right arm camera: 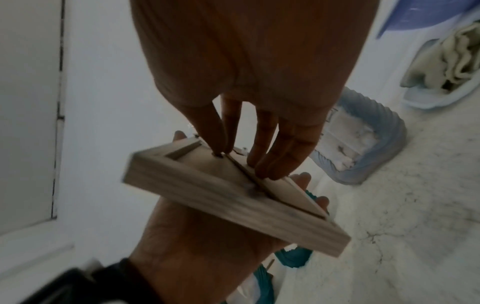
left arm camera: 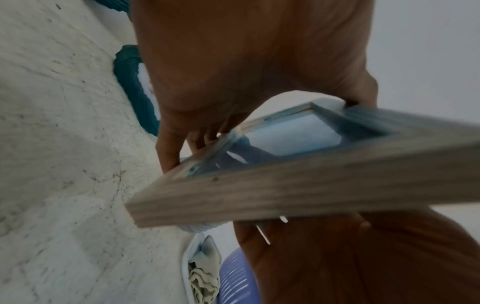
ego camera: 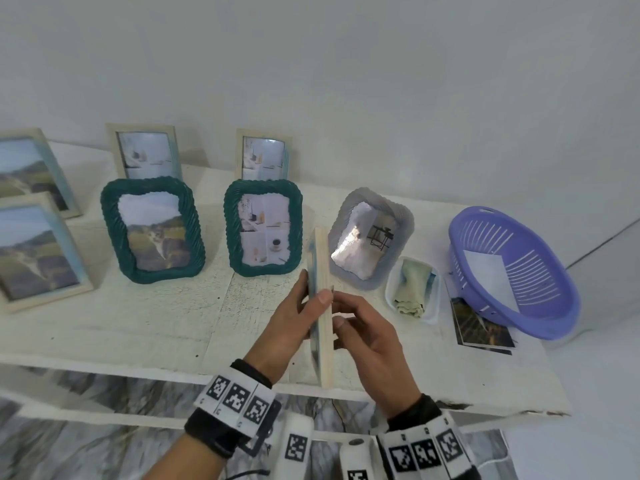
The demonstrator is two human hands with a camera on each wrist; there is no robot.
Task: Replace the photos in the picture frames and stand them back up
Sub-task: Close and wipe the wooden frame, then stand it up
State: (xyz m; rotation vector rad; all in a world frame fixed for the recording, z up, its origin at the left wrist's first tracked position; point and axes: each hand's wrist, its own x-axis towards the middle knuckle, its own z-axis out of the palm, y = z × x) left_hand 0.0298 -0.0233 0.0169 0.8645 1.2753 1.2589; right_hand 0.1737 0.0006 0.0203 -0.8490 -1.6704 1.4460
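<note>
A light wooden picture frame (ego camera: 321, 258) is held edge-on above the front of the white table (ego camera: 138, 323). My left hand (ego camera: 296, 308) grips it from the left, thumb over the near edge and fingers round the glass side. In the left wrist view the frame (left arm camera: 285, 191) shows its glass front. My right hand (ego camera: 367, 336) is at the frame's back. In the right wrist view its straight fingers (right arm camera: 270, 162) rest on the back panel of the frame (right arm camera: 233, 209), with my left hand (right arm camera: 197, 242) underneath.
Two teal frames (ego camera: 152, 230) (ego camera: 263, 226) and a grey frame (ego camera: 372, 237) stand mid-table, with several pale wooden frames (ego camera: 143, 152) behind and to the left. At the right are a white tray (ego camera: 434, 306) with a cloth, a purple basket (ego camera: 540, 289) and loose photos (ego camera: 481, 327).
</note>
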